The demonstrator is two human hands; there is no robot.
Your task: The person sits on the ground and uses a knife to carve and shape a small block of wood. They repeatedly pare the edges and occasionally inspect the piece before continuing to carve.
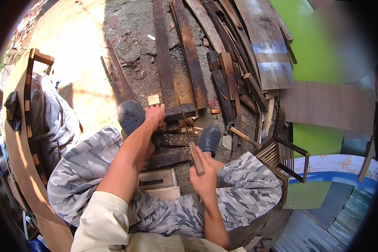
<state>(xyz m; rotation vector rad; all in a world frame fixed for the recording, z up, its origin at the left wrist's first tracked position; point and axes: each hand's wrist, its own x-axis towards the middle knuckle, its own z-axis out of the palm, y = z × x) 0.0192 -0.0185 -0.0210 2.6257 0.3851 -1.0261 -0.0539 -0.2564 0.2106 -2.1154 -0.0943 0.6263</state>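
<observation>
My right hand (pixel 203 174) is closed around the wooden handle of a handsaw (pixel 196 158). Its thin blade points away from me and crosses a short dark wooden block (pixel 180 111). At that block's left end, my left hand (pixel 156 114) is closed and bears down on the wood, its fingertips partly hidden. Just beyond those fingers is a small pale rectangular piece (pixel 153 100). The block lies crosswise over the near end of a long dark plank (pixel 164 54). Light sawdust (pixel 182 84) covers the ground beside that plank.
My feet in dark clogs (pixel 131 116) flank the work. A second long plank (pixel 189 54) lies alongside, with piled boards (pixel 239 54) to the right. A slatted wooden frame (pixel 283 157) stands by my right knee, and a wood-framed panel (pixel 23 138) at far left. Offcuts (pixel 168 157) lie nearer me.
</observation>
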